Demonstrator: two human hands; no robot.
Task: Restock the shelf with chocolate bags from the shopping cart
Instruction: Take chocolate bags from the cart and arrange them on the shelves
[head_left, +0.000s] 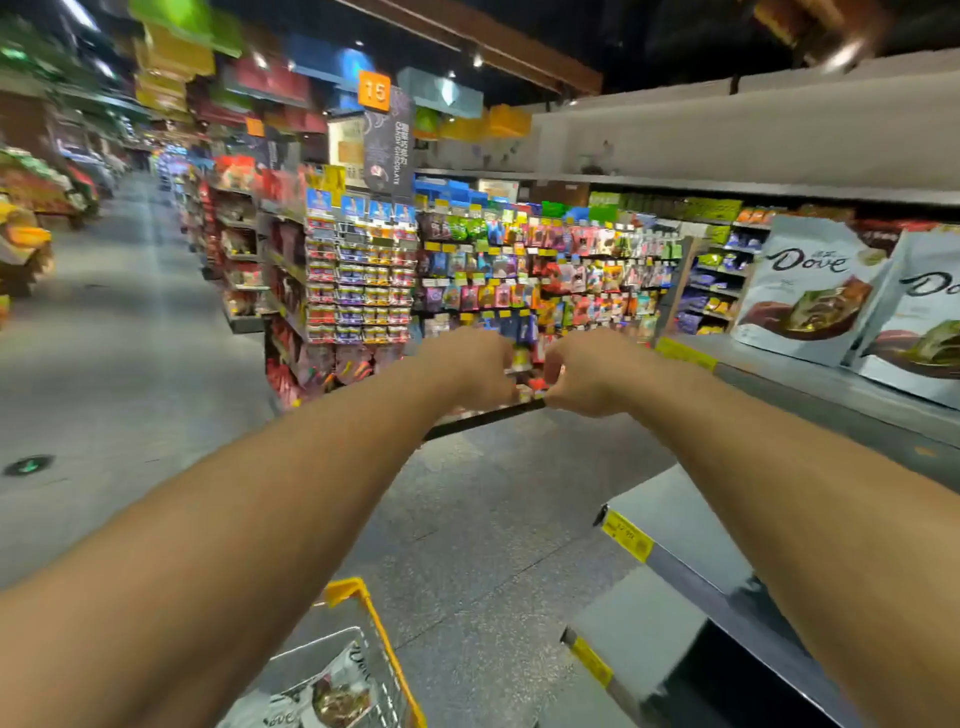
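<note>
The left hand (467, 369) and right hand (587, 374) were curled close together at arm's length. Each gripped an end of a thin dark-edged item (483, 420) seen edge-on; whether it was a chocolate bag could not be told. Two standing bags (810, 291) marked "Dove" leaned on the shelf (831, 379) right of the right hand. The cart bags (332, 696) lay in the shopping cart (376, 618) below the left forearm. A careless push would likely topple the leaning pair, and so slight a grip might slip. Above the hands, an orange sign (374, 91) read "15" and a banner (389, 140) read "CANDY CHOCOLATE".
</note>
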